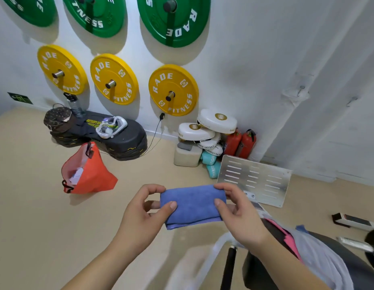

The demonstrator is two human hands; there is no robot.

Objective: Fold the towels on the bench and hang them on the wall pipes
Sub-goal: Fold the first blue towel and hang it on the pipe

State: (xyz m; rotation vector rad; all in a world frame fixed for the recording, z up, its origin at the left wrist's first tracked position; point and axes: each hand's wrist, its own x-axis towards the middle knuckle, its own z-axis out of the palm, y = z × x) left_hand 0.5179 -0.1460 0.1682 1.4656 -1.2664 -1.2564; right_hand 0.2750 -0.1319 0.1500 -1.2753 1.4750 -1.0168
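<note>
A small blue towel (193, 205), folded into a flat rectangle, is held up in the air in front of me. My left hand (147, 212) pinches its left edge between thumb and fingers. My right hand (237, 214) pinches its right edge the same way. More towels, pink and pale grey (307, 245), lie on the dark bench (349, 260) at the lower right. Metal wall pipes (170, 95) stick out of the white wall and carry yellow weight plates (173, 90); green plates (173, 17) hang above.
An orange bag (87, 170) lies on the beige floor to the left. A black step platform (110, 135) stands by the wall. White pads (207, 128), red fire extinguishers (240, 143) and a metal plate (255, 180) crowd the corner.
</note>
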